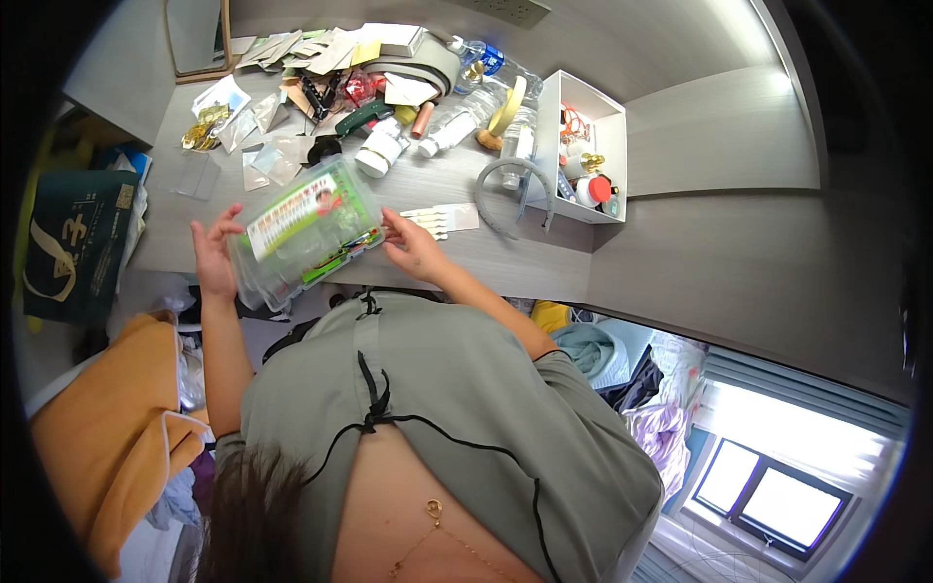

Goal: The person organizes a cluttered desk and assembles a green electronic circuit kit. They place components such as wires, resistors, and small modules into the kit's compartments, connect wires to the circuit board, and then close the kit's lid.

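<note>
A clear plastic box (pixel 287 248) with a bright printed label is tilted at the front of the desk, between my two hands. Small green and coloured items show through its wall near the right end. My right hand (pixel 413 249) grips that right end, fingers closed on the edge. At the box's left end is my left hand (pixel 216 255), thumb and fingers apart; whether it touches the box is hard to make out. Just right of my right hand lie small white sticks (pixel 426 223) on the desk.
Behind the box, a white bottle (pixel 381 151), plastic water bottles (pixel 452 128), a tape roll (pixel 507 107) and papers (pixel 321 51) crowd the desk. A grey headband (pixel 481 199) lies near a white open box (pixel 617 146). A dark green bag (pixel 78 233) stands left.
</note>
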A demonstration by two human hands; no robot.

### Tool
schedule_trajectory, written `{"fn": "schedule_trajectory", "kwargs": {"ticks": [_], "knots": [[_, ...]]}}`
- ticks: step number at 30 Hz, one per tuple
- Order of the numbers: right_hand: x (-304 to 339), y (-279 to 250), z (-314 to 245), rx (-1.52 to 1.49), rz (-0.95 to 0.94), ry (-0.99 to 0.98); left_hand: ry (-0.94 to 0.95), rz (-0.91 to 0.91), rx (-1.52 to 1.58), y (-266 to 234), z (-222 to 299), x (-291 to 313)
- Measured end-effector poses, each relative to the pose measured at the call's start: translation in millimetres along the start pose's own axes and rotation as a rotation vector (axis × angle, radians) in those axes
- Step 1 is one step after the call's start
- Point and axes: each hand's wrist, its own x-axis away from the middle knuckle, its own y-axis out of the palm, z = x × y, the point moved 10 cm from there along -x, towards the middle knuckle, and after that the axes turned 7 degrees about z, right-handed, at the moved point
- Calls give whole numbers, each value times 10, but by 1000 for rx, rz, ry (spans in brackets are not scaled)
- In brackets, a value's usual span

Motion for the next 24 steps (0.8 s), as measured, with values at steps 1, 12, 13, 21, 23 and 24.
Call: {"fn": "schedule_trajectory", "kwargs": {"ticks": [1,12,13,21,23,24], "knots": [[-25,-19,76,-98,-3,36,58,41,-246,18,64,88],[-86,143,-268,173,19,-38,220,-137,-1782,1228,126,803],[-93,151,-244,179,23,-54,230,-113,-1776,1172,65,797],[-78,154,-247,196,130,-60,362,-50,-1710,1112,94,698],[-95,195,-213,248,50,49,333,-51,-1717,1106,100,668],[-96,229,-176,273,9,105,316,-53,-1720,1102,96,657]]}}
